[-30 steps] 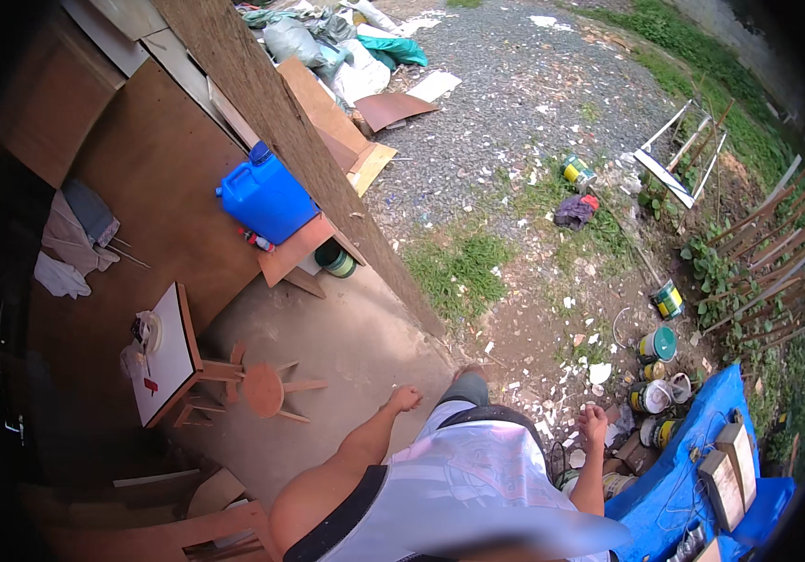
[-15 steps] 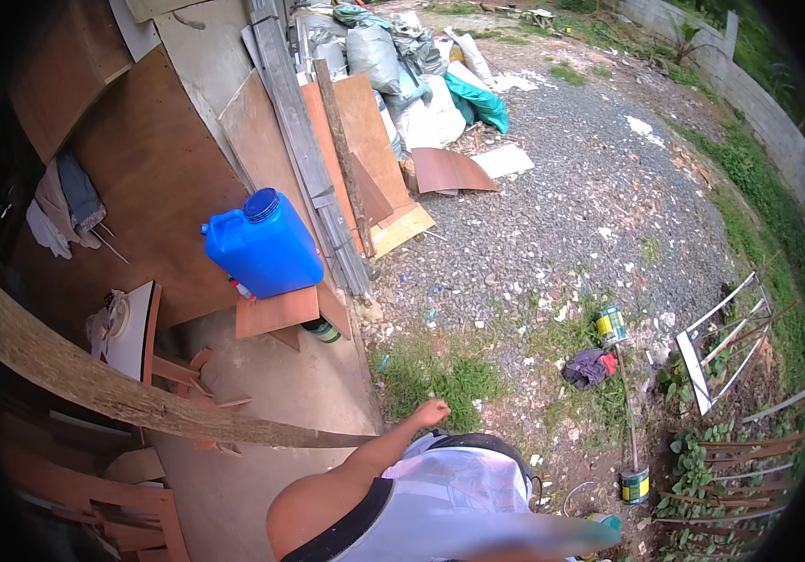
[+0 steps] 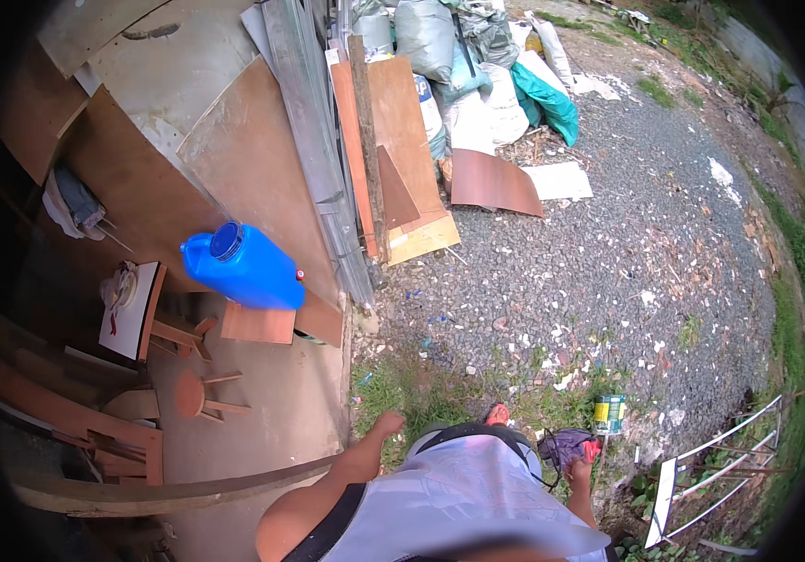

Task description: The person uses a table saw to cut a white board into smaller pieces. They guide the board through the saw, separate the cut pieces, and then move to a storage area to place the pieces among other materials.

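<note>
My left hand (image 3: 389, 424) hangs beside my body over a patch of grass, its fingers curled in and nothing seen in them. Lower down on the other side, my right hand (image 3: 577, 470) hangs by my hip, its fingers too small to make out. Just beyond it in the picture lies a dark purple cloth-like bundle (image 3: 566, 448) with a red part; whether the hand touches it I cannot tell. A green and yellow can (image 3: 609, 413) stands on the ground past the bundle. My foot (image 3: 498, 414) in a reddish sandal shows ahead of my waist.
A blue jug (image 3: 251, 267) stands on a wooden stool (image 3: 260, 323) at left. Low wooden stools (image 3: 192, 392) and a wooden post (image 3: 196, 498) are nearer. Boards (image 3: 400, 122) and full sacks (image 3: 423, 42) lean far ahead. A white metal frame (image 3: 663, 501) lies at right.
My view has turned and moved forward, so the post, can and bundle sit lower in the picture. My right hand has come into view; my left hand remains curled at my side.
</note>
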The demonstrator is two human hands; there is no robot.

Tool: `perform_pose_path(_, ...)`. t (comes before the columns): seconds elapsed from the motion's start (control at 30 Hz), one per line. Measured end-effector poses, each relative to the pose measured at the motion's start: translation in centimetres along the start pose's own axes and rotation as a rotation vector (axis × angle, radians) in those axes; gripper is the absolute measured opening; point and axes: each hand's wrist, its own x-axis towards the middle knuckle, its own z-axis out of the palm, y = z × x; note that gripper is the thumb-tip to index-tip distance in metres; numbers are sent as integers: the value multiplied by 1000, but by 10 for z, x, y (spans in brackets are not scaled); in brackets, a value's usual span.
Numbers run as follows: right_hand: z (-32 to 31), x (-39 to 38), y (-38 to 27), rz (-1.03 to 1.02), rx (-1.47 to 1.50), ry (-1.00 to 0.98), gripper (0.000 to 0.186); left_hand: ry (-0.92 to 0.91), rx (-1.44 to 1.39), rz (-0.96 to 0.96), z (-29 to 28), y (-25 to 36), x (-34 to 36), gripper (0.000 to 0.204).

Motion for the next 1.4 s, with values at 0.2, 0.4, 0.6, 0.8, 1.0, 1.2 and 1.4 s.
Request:
perform_pose_path(0.2, 37, 140, -270, -324, -97, -144, 26, 99, -465, -99, 12, 27, -18, 28)
perform_pose_path(0.4, 206, 163, -407, -455, -175, -290, 25, 1, 744, 317, 21, 47, 36, 33)
perform_pose_path(0.6, 315, 131, -429, -203, -585, -578, 49, 32, -55, 111, -63, 135, 101, 26)
perform_pose_path(0.8, 355, 162, -499, -55, -505, -431, 33, 298, -654, -109, -222, 290, 154, 27)
perform_pose_path(1.0, 477, 261, -655, -72, -481, -422, 32, 492, -875, -58, -281, 381, 217, 29)
perform_pose_path(1.2, 705, 326, -879, -405, -643, -690, 36, 358, -727, -379, -213, 487, 234, 30)
perform_pose_path(1.4, 901, 282, -1068, -855, -749, -892, 35, 308, -1061, -645, -144, 569, 164, 38)
